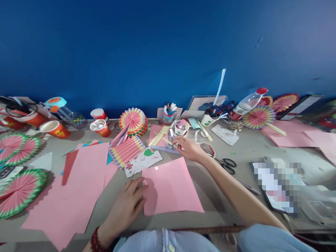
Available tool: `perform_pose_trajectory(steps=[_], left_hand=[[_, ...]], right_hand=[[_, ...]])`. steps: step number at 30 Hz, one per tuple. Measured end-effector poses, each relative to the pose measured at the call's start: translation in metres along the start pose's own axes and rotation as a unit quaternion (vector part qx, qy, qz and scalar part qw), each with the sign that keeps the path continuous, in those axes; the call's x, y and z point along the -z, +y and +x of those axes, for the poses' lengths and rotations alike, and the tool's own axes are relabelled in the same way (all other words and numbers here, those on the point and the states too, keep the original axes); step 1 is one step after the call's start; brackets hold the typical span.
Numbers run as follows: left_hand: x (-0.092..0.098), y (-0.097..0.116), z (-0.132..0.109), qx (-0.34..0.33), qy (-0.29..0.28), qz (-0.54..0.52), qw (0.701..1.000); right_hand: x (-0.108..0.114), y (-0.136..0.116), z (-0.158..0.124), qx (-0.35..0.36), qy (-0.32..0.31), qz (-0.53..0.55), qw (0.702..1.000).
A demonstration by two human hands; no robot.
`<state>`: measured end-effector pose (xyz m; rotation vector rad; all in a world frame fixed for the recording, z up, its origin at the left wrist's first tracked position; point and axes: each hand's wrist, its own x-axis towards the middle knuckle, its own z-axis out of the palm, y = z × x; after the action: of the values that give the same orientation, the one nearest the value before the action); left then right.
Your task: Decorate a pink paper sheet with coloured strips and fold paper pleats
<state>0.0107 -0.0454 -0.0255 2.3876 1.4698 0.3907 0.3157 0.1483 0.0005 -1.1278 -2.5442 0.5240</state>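
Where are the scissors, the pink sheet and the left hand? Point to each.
scissors (227,166): head view, on the black handles.
pink sheet (172,187): head view, on its middle.
left hand (128,204): head view, on the back of the hand.

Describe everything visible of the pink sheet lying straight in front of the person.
The pink sheet is plain paper, roughly square, unfolded as far as shows. It lies flat on the grey table, turned slightly askew, with a small glint near its far edge. The left hand rests its fingertips on its left edge.
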Motion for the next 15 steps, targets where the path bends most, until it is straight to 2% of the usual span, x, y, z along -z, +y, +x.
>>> perform_pose_trajectory(steps=[5, 8, 11, 15], left_hand=[[0.001, 0.008, 0.008, -0.047, -0.027, 0.000, 0.999], [0.002, 0.012, 0.012, -0.068, -0.058, -0.008, 0.996], [0.005, 0.013, 0.017, -0.069, -0.053, -0.024, 0.996], [0.010, 0.011, 0.028, -0.045, 0.007, -0.091, 0.995]], right_hand=[[0.005, 0.004, -0.004, -0.014, 0.007, 0.121, 0.993], [0.004, 0.005, -0.007, -0.046, 0.026, 0.219, 0.974], [0.003, 0.001, -0.010, -0.067, 0.035, 0.348, 0.934], [0.003, -0.015, -0.014, -0.090, -0.004, 0.483, 0.871]])
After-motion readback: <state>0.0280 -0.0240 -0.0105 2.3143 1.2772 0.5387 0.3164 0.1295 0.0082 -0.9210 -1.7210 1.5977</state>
